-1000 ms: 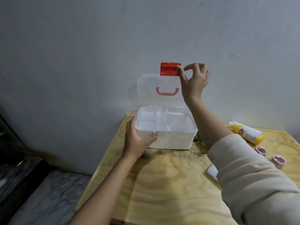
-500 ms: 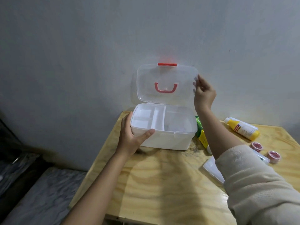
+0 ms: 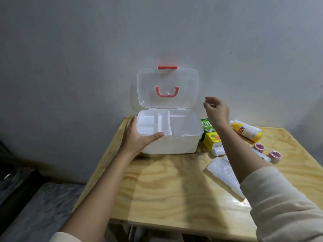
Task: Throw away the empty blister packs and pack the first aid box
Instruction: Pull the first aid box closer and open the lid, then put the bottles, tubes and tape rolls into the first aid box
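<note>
A white first aid box (image 3: 176, 144) stands on the wooden table (image 3: 174, 189) against the wall. Its clear lid (image 3: 167, 88), with a red latch and pink handle, stands open and upright against the wall. A divided tray inside looks empty. My left hand (image 3: 138, 137) grips the box's front left corner, thumb on the rim. My right hand (image 3: 216, 110) hovers right of the lid, fingers loosely curled, holding nothing. A green and yellow medicine carton (image 3: 210, 135) lies right of the box. A flat clear pack (image 3: 225, 175) lies under my right forearm.
A yellow and white bottle (image 3: 246, 131) lies at the table's back right. Two small pink-lidded pots (image 3: 259, 147) (image 3: 275, 155) sit near the right edge, with a small white tube (image 3: 217, 151) beside the carton. The table's left edge drops to a dark floor.
The lid swung fully open against the wall. My right hand let go of the red latch, slid down the lid's right edge, then came off. The left hand stayed on the box.
</note>
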`<state>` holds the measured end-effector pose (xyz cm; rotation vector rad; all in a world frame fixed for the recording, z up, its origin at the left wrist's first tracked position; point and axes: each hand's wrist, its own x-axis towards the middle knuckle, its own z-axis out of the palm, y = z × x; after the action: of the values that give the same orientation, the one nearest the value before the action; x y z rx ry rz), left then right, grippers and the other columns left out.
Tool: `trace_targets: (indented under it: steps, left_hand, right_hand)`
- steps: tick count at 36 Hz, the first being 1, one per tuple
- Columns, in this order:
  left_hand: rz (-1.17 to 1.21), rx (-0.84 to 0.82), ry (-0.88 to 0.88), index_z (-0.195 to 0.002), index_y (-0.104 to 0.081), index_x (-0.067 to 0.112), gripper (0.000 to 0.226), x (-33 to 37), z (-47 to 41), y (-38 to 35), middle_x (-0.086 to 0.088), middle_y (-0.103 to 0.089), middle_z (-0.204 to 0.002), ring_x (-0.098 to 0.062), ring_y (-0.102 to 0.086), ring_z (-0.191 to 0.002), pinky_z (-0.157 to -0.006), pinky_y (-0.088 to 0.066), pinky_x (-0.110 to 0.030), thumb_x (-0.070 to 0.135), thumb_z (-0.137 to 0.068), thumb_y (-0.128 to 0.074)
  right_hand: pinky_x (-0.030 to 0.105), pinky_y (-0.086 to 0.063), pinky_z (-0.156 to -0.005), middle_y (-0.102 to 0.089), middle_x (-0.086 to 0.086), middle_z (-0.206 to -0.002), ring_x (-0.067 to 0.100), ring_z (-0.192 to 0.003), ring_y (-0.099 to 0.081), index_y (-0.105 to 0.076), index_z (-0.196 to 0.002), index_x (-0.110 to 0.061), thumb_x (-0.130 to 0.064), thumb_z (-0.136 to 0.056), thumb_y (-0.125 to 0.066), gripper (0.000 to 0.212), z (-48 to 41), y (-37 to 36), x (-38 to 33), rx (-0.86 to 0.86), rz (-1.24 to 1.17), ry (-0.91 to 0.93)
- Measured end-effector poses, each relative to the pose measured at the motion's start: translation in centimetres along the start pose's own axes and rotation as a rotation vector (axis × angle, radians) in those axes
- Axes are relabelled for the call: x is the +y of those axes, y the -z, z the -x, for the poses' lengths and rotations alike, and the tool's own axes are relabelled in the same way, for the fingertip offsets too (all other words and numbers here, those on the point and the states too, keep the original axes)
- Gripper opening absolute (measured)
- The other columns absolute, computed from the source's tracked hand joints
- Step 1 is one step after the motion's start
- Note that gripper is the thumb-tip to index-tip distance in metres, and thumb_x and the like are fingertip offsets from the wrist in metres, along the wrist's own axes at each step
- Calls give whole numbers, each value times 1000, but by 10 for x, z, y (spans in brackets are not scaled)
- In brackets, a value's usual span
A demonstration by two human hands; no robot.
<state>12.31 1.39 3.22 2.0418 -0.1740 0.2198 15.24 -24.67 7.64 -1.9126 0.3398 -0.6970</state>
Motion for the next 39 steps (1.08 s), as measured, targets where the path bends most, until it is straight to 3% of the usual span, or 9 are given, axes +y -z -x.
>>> trace_targets:
  steps: [5,11,15,18,22,24,28,33,39]
  left_hand:
    - [-91,-34,2,-133,-49,28,107,13,-2,3,5,-50,-134,-14,-45,-126,-100,-43,-34,80,-42,-72]
    - [-209,-106,53,-148,-28,18,113,27,-2,1,-2,-29,-151,-21,-32,-140,-110,-33,-37,64,-59,-80]
    - [-206,-113,67,-148,-26,13,111,30,-2,0,-3,-29,-152,-21,-31,-140,-107,-33,-35,60,-62,-80]
    - [-196,-114,71,-150,-24,13,114,29,-2,1,-3,-29,-153,-22,-30,-141,-107,-33,-37,60,-62,-81]
    - [-165,-106,60,-147,-30,17,108,27,-3,0,-2,-34,-149,-22,-35,-137,-102,-35,-35,57,-61,-82]
    - [-135,-96,53,-144,-34,20,105,23,-4,0,-1,-39,-144,-22,-39,-133,-98,-37,-33,56,-59,-84]
    - [-105,-92,37,-140,-39,25,106,18,-7,-1,2,-46,-137,-19,-45,-127,-94,-41,-32,62,-51,-84]
    - [-108,-75,40,-140,-39,24,106,16,-8,-2,2,-46,-137,-19,-44,-127,-92,-40,-31,62,-51,-84]
    - [-89,-59,27,-140,-39,23,101,13,-10,-4,1,-44,-138,-19,-42,-128,-92,-37,-29,54,-56,-86]
  right_hand:
    - [38,-44,-96,-56,16,-129,29,-117,-54,-52,-127,-7,-23,-83,-64,48,33,28,33,-136,303,-59]
    - [40,-42,-98,-43,18,-138,33,-126,-42,-35,-137,-8,-43,-70,-73,84,55,36,57,-243,580,-70]
    - [40,-40,-101,-39,15,-145,30,-131,-38,-28,-141,-7,-40,-70,-73,90,57,33,58,-239,646,-48]
    - [38,-44,-95,-48,15,-135,30,-122,-45,-35,-137,-5,-27,-69,-71,80,55,33,58,-178,578,-58]
    - [31,-38,-67,-53,17,-109,28,-95,-49,-51,-112,3,-24,-67,-72,56,49,42,52,-54,424,-98]
    - [30,-41,-74,-48,16,-113,27,-100,-48,-49,-116,2,-26,-69,-74,60,47,50,45,3,342,-98]
    - [47,-50,-88,-49,14,-118,29,-106,-53,-48,-122,-6,-28,-67,-78,66,46,63,25,56,146,-23]
    - [38,-55,-79,-55,6,-112,21,-97,-57,-52,-123,-11,-18,-69,-79,61,44,65,-4,-141,17,76]
    - [31,-52,-77,-55,7,-118,23,-101,-54,-51,-125,-12,-14,-68,-80,64,38,52,-24,-370,242,206]
